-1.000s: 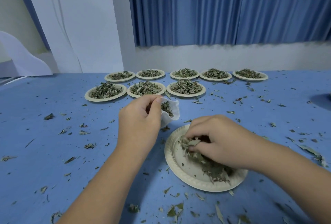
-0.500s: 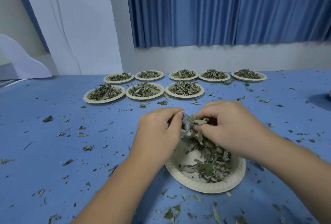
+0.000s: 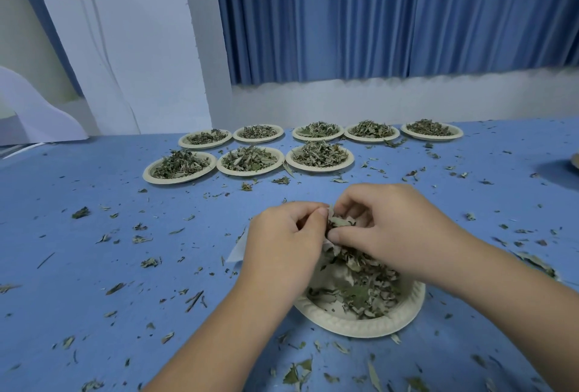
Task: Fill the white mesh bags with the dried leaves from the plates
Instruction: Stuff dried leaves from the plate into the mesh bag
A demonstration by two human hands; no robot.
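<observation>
Above the round cream paper plate [image 3: 360,327], the left hand [image 3: 282,246] pinches the thin white mesh bag [image 3: 238,249], a corner of which pokes out at the hand's 9 o'clock. The right hand [image 3: 398,231] clasps crumpled grey-green dried leaves [image 3: 341,222] against the bag's mouth. Eight heaped plates [image 3: 250,173] sit at 12 o'clock on the blue bench [image 3: 94,235].

I saw one plate [image 3: 360,327] near the front edge of the tabletop [image 3: 94,266], right of centre, leaves [image 3: 360,294] in it. My left hand [image 3: 282,244] and right hand [image 3: 394,228] met over its far rim, the mesh bag [image 3: 237,250] in the left one. Toward the far edge sat eight loaded plates: a back row [image 3: 318,140] of five, a front row [image 3: 250,173] of three.
</observation>
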